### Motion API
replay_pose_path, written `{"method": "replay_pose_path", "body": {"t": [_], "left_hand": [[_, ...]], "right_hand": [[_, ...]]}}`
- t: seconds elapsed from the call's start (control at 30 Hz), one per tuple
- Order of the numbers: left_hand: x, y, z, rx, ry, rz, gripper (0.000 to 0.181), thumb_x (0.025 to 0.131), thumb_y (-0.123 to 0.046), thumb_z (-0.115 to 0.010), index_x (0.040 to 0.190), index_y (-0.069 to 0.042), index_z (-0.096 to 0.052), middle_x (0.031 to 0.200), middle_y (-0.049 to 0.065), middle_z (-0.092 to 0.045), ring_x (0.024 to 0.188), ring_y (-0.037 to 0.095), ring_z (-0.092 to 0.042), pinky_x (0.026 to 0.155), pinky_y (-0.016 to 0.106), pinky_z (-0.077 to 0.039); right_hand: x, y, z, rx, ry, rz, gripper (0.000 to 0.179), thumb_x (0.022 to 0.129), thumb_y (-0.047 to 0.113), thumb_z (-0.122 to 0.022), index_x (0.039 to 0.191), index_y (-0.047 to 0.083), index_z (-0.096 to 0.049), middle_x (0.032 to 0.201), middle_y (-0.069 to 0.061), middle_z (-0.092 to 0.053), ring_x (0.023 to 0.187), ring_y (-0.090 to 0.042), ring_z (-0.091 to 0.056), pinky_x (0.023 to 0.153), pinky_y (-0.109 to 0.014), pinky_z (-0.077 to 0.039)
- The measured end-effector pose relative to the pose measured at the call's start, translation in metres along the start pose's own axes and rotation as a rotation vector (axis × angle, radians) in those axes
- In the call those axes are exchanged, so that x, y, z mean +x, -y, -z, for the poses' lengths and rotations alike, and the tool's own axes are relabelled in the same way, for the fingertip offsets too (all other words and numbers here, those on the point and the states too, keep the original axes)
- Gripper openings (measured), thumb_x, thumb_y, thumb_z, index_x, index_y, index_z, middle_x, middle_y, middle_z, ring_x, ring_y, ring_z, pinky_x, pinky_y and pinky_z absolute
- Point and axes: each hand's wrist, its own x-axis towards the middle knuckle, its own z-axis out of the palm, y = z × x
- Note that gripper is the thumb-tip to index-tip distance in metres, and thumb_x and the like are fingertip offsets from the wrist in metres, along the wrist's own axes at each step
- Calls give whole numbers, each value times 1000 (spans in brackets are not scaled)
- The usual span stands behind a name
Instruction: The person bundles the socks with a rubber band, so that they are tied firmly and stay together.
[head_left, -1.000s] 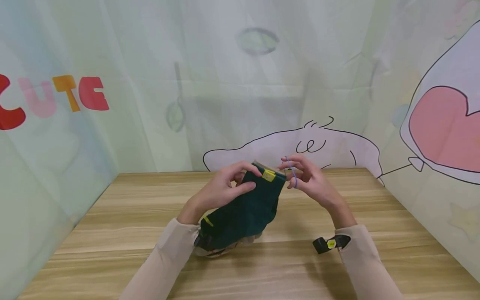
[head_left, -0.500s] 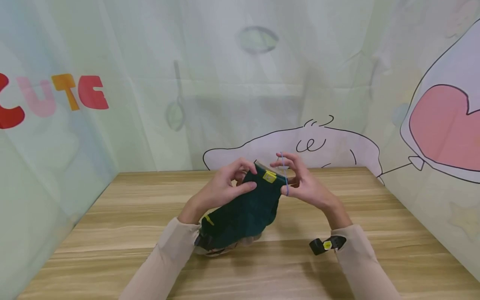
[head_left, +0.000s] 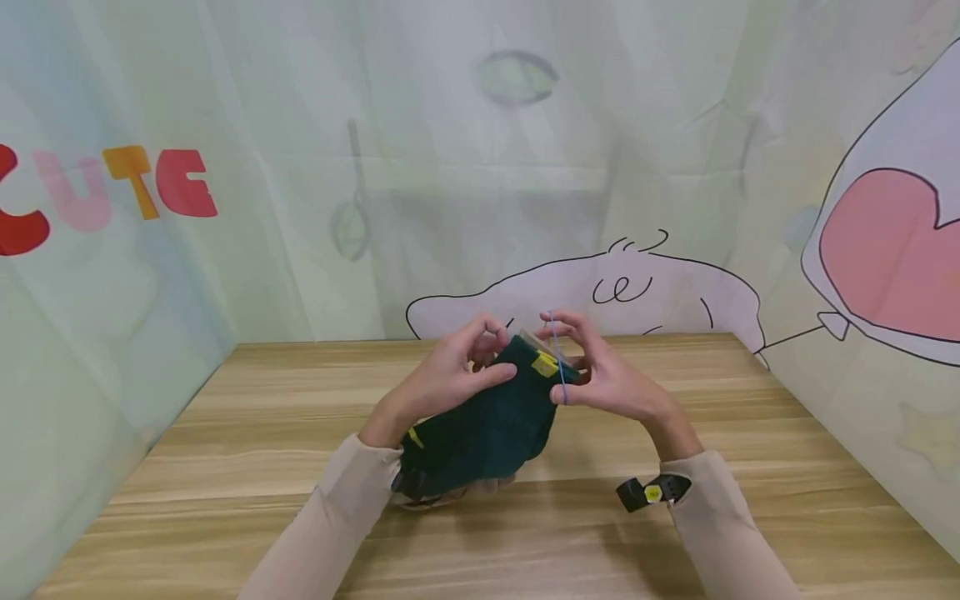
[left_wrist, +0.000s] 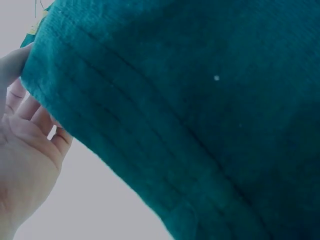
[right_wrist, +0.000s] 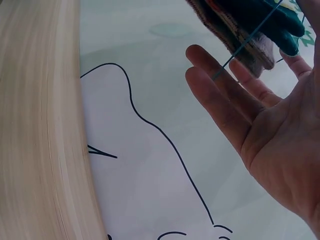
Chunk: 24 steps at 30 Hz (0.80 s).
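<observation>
Since a second before, the right hand (head_left: pixel 611 375) had moved left, bringing a blue rubber band (head_left: pixel 559 367) from just beside the open end of a green sock (head_left: pixel 487 425) to a place across that end. The sock's top had dipped slightly, and its yellow label (head_left: pixel 543 364) now sat right beside the band.

The right hand was spread wide, thumb well apart from the fingers, with the band stretched over them; it did not grip the sock. The left hand (head_left: pixel 442 379) pinched the sock near its top, thumb on the near face and other fingers behind it, as the left wrist view also showed.

The sock slanted between the two hands over the wooden table (head_left: pixel 225 417), its lower end beside the left sleeve (head_left: pixel 337 500). Some patterned cloth (head_left: pixel 438 500) showed under that lower end; whether it touched the table I could not tell. Brownish knitted edges (right_wrist: pixel 227 37) showed next to the green in the right wrist view.

A black strap (head_left: pixel 667 490) circled the right wrist. Behind hung a pale printed sheet (head_left: pixel 300 100), with bright letters on the left and a balloon on the right.
</observation>
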Motion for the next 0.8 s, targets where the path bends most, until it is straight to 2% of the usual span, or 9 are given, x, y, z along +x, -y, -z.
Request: {"method": "replay_pose_path", "body": {"t": [0.17, 0.33, 0.47, 0.67, 0.8], "left_hand": [[0, 1, 0, -28, 16, 8, 19, 99, -10, -63, 111, -10, -49, 102, 8, -70, 85, 22, -63, 76, 35, -51], [1, 1, 0, -57, 37, 12, 14, 100, -9, -61, 111, -7, -53, 101, 8, -72, 90, 21, -65, 80, 35, -49], [3, 1, -2, -74, 64, 6, 12, 99, -7, -61, 110, -5, -56, 97, 7, -71, 88, 19, -64, 80, 32, -48], [2, 1, -5, -150, 101, 17, 12, 98, -2, -62, 107, -2, -55, 99, 10, -70, 89, 18, -66, 83, 29, -51], [3, 3, -7, -161, 124, 13, 18, 97, -1, -63, 108, -1, -49, 89, 9, -69, 80, 17, -66, 76, 27, -49]], "right_hand": [[0, 2, -3, -20, -9, -1, 86, 87, 39, -78, 154, 29, -25, 148, -16, -37, 117, -42, -61, 82, -48, -53], [1, 7, -5, -48, -4, -7, 83, 85, 38, -80, 152, 31, -31, 147, -14, -40, 112, -34, -64, 82, -50, -53], [3, 8, -7, -61, 35, -5, 81, 85, 36, -81, 150, 30, -33, 145, -9, -42, 105, -27, -68, 81, -50, -54], [5, 8, -11, -69, 81, 10, 74, 86, 32, -81, 145, 27, -38, 139, -4, -48, 103, -25, -68, 80, -47, -55], [6, 9, -11, -118, 78, 20, 69, 86, 32, -81, 144, 28, -43, 136, -2, -52, 102, -26, -68, 80, -46, -55]]}}
